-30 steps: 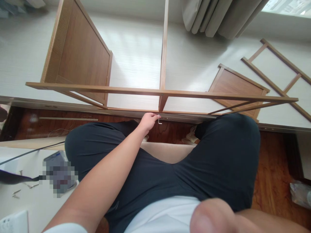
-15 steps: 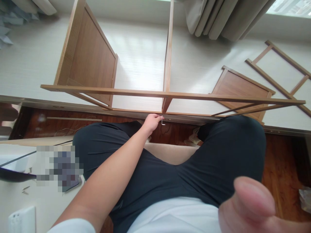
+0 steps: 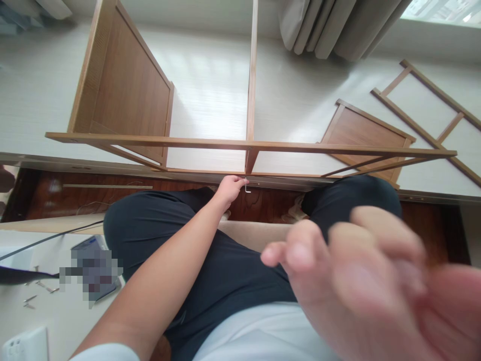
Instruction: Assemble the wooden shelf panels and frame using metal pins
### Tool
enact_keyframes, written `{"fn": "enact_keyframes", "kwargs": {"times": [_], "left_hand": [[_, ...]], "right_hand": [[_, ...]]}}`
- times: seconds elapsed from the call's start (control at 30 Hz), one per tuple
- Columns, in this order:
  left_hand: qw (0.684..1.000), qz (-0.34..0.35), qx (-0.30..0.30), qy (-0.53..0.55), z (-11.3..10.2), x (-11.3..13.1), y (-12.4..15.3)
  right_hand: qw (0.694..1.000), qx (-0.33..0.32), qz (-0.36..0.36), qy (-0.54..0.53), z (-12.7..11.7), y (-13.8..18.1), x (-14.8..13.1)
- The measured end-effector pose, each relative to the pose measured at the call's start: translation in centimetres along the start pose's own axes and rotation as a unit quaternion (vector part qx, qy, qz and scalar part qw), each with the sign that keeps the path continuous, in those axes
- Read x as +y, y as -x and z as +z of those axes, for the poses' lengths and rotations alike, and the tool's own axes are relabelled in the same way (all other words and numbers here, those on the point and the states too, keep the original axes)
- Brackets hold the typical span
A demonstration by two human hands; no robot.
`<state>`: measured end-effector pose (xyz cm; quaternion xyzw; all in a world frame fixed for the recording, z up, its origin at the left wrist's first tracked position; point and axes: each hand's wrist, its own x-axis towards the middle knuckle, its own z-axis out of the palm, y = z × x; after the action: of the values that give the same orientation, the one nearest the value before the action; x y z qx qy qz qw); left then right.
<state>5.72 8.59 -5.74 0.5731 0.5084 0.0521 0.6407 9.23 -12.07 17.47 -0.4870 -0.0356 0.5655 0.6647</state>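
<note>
I sit with my knees up before a wooden shelf frame (image 3: 150, 142) that lies on the pale floor. My left hand (image 3: 228, 188) reaches out to the frame's near bottom rail, just below the middle upright (image 3: 250, 75). Its fingers are pinched on a small metal hex key (image 3: 247, 188) set against the rail. My right hand (image 3: 361, 281) is raised close to the camera at the lower right. It is blurred, with the fingers loosely apart and nothing visible in them.
A loose brown panel (image 3: 366, 131) and a ladder-like wooden frame (image 3: 432, 108) lie on the floor at the right. Grey curtains (image 3: 338, 25) hang at the back. On a white surface at my left are small screws (image 3: 30, 299), a black cable (image 3: 22, 276) and a white socket strip (image 3: 22, 343).
My right hand has risen from the bottom right corner into the view and spread its fingers. My left hand stays at the rail with the hex key.
</note>
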Motion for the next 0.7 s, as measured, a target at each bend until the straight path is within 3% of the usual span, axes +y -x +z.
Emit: {"fn": "enact_keyframes", "kwargs": {"times": [0.1, 0.2, 0.57, 0.7], "left_hand": [[1.0, 0.0, -0.002, 0.004, 0.0, 0.2, 0.2], [1.0, 0.003, -0.007, 0.003, 0.0, 0.2, 0.4], [1.0, 0.005, -0.013, 0.003, -0.1, 0.1, 0.3], [1.0, 0.0, -0.006, -0.004, 0.0, 0.1, 0.3]], "right_hand": [[0.99, -0.043, -0.008, -0.132, -0.2, -3.1, -0.2], [0.976, -0.034, 0.028, -0.214, -0.9, -4.5, 0.8], [0.965, -0.028, 0.068, -0.251, -0.8, -5.0, 1.4], [0.974, -0.022, 0.052, -0.221, -2.1, -1.8, 2.4]]}}
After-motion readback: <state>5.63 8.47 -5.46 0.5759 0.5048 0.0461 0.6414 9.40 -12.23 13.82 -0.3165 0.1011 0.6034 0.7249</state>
